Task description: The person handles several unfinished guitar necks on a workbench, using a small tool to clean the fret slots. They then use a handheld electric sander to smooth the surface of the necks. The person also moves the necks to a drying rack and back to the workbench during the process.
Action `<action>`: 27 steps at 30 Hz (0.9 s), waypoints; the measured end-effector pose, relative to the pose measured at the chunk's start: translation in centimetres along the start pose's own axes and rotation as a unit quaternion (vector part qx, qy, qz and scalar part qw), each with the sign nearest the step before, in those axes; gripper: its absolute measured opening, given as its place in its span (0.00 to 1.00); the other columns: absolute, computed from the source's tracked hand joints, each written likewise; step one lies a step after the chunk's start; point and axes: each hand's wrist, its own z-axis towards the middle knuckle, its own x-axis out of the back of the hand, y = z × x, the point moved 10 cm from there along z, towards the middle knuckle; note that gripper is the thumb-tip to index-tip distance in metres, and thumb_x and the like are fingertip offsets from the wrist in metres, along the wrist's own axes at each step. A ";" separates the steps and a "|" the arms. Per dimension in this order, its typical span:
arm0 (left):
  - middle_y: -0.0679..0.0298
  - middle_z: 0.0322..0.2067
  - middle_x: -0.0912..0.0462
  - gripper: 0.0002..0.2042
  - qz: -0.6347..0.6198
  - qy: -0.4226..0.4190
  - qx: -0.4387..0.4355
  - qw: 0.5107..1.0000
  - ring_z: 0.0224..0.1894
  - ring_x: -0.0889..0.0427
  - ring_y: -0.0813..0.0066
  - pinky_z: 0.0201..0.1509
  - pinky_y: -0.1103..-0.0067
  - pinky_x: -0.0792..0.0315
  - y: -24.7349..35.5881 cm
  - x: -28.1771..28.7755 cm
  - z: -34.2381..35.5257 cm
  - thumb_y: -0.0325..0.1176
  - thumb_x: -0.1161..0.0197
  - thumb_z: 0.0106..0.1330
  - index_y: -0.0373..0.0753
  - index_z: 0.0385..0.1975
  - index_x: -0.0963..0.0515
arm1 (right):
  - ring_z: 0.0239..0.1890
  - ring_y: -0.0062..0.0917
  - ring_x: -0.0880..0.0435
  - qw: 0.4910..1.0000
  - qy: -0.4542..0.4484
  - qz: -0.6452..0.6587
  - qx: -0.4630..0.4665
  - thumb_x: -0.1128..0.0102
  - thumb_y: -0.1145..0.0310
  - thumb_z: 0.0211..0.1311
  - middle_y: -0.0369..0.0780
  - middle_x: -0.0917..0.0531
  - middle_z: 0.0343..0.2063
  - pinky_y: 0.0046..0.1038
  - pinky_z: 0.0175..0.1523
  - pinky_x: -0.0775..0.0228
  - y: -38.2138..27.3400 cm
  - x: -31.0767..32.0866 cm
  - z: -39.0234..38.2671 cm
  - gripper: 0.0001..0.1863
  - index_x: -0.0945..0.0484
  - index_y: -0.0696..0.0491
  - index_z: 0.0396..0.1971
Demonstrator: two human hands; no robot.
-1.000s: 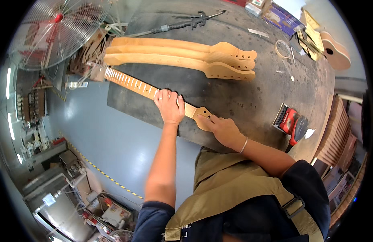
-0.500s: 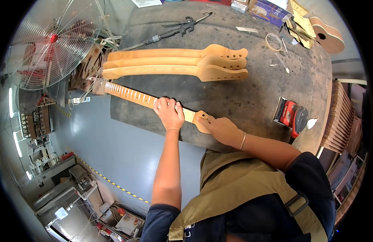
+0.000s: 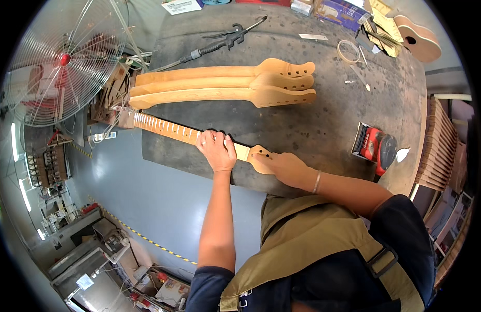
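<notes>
Wooden, honey-brown and striped with white, the long guitar neck (image 3: 170,129) lay on the dark-grey table (image 3: 334,140), our left hand (image 3: 218,152) stayed curled over it, and our right hand (image 3: 291,168), its grip hidden, stayed at the wide end, so our working spot seemed unchanged.

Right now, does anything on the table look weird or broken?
Nothing looks broken. Just the tabletop looks odd: blotchy with dark marks, maybe old stains. The left hand and right hand cover part of the near guitar neck, so I can't check there.
</notes>
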 end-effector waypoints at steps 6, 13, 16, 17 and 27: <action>0.58 0.39 0.28 0.07 0.005 0.008 -0.010 1.000 0.50 0.29 0.54 0.71 0.53 0.44 -0.1 0.0 -0.1 0.35 0.39 0.64 0.39 0.28 0.24 | 0.31 0.46 0.14 0.998 -0.067 0.004 -0.010 0.45 0.76 0.68 0.50 0.15 0.32 0.44 0.37 0.23 -0.2 0.6 0.4 0.29 0.31 0.46 0.69; 0.58 0.38 0.28 0.08 0.016 0.011 -0.013 1.000 0.50 0.29 0.54 0.72 0.53 0.44 0.0 0.1 0.0 0.36 0.39 0.64 0.39 0.28 0.25 | 0.29 0.45 0.14 0.999 -0.035 0.002 0.006 0.45 0.75 0.68 0.49 0.15 0.32 0.44 0.35 0.23 -0.6 1.3 0.5 0.27 0.30 0.48 0.67; 0.58 0.38 0.29 0.08 0.015 0.005 -0.013 1.000 0.50 0.29 0.54 0.72 0.53 0.44 0.1 0.0 0.1 0.36 0.39 0.64 0.39 0.29 0.25 | 0.28 0.46 0.14 0.997 -0.072 -0.026 -0.008 0.45 0.75 0.69 0.50 0.15 0.32 0.44 0.34 0.23 -0.4 0.0 1.1 0.27 0.30 0.50 0.68; 0.58 0.38 0.29 0.08 0.014 0.003 -0.013 1.000 0.50 0.29 0.53 0.72 0.52 0.44 0.1 0.0 0.2 0.36 0.39 0.64 0.39 0.29 0.25 | 0.28 0.46 0.15 0.996 -0.085 -0.039 -0.013 0.46 0.75 0.69 0.50 0.15 0.32 0.44 0.34 0.23 -0.3 -0.5 1.4 0.28 0.31 0.51 0.69; 0.57 0.38 0.27 0.08 0.024 -0.005 -0.013 1.000 0.51 0.29 0.53 0.72 0.52 0.43 0.0 0.0 0.1 0.37 0.39 0.63 0.38 0.29 0.23 | 0.22 0.38 0.17 0.994 -0.048 -0.099 0.017 0.44 0.73 0.68 0.47 0.17 0.36 0.37 0.28 0.23 -0.7 -0.5 0.1 0.34 0.33 0.49 0.75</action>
